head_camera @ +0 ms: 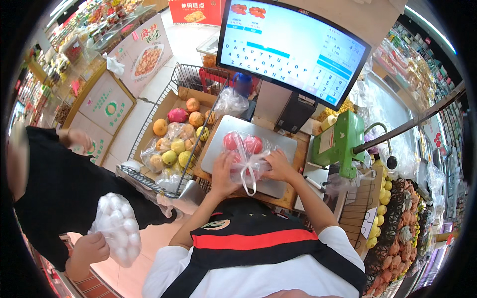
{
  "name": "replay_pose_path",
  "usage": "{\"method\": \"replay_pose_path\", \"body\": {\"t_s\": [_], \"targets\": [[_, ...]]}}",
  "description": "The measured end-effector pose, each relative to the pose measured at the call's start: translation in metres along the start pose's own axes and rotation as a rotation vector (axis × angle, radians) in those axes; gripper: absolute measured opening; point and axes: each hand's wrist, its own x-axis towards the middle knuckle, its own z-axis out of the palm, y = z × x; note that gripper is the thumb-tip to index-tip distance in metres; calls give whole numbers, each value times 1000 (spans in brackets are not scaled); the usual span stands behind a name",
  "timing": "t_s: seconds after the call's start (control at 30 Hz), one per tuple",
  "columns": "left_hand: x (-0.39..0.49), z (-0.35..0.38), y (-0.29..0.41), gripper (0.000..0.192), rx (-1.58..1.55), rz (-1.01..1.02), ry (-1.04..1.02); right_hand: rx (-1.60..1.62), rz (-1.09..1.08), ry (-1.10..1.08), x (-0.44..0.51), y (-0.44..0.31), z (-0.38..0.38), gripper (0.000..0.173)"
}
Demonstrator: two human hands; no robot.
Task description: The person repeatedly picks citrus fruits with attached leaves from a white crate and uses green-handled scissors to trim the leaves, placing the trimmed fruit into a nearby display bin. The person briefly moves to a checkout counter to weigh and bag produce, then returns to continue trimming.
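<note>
A clear plastic bag [242,148] of red tomatoes [253,143] rests on the metal plate [220,138] of a weighing scale in front of me. My left hand [224,175] grips the bag's near left side. On the opposite side, my right hand [279,165] has hold of the gathered plastic, fingers bent around it. Between both hands the bag's whitish handles [249,180] form a loop hanging toward me. Some fingertips are hidden by the plastic and glare.
A touchscreen monitor [287,48] stands behind the scale, above a black printer [297,113]. Left is a wire cart [149,119] with mixed fruit in a cardboard box. A person in black [63,178] holds a bag of white round items [117,227]. A green machine [337,143] stands right.
</note>
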Motion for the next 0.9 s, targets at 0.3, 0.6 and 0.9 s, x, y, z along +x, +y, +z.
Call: {"method": "replay_pose_path", "body": {"t_s": [0.3, 0.6, 0.9], "targets": [[8, -15, 16, 99, -72, -10, -26, 240, -113, 300, 13, -22, -106, 62], [-9, -51, 10, 97, -297, -49, 97, 7, -251, 760, 88, -55, -170, 49], [-33, -79, 4, 87, -229, -228, 354, -411, -213, 860, 146, -82, -190, 55]]}}
